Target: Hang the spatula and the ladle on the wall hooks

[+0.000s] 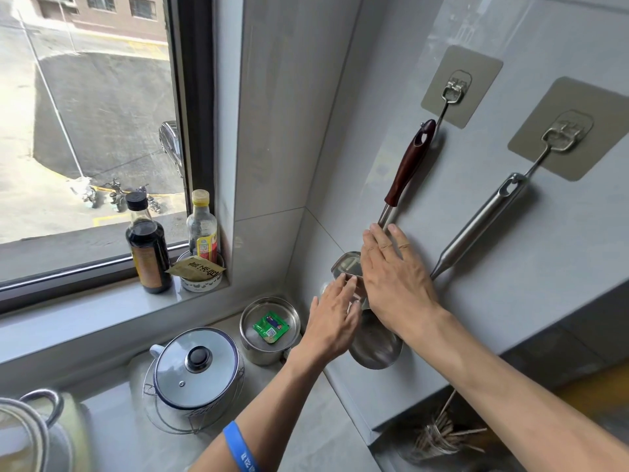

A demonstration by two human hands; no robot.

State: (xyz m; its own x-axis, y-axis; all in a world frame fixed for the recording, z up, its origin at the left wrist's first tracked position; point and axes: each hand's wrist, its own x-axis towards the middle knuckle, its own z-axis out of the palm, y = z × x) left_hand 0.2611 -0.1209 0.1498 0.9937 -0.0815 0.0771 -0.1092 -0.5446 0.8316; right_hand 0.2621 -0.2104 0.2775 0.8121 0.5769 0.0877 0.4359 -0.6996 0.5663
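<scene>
Two adhesive wall hooks sit on the tiled wall at the right. The spatula (410, 165), with a dark red handle and steel blade, hangs from the left hook (454, 88). From the right hook (563, 132) hangs the all-steel ladle (483, 223), its bowl (376, 345) low against the wall. My right hand (396, 284) lies flat with fingers spread over the spatula's shaft and the ladle's lower shaft. My left hand (335, 318) has its fingertips at the spatula's blade (345, 264), fingers apart.
A steel cup (270, 330) with a green packet, a lidded white pot (197, 369) and a kettle (37, 430) stand on the counter. Two sauce bottles (148, 243) and a small bowl sit on the window sill. Below right stands a holder of chopsticks (442, 434).
</scene>
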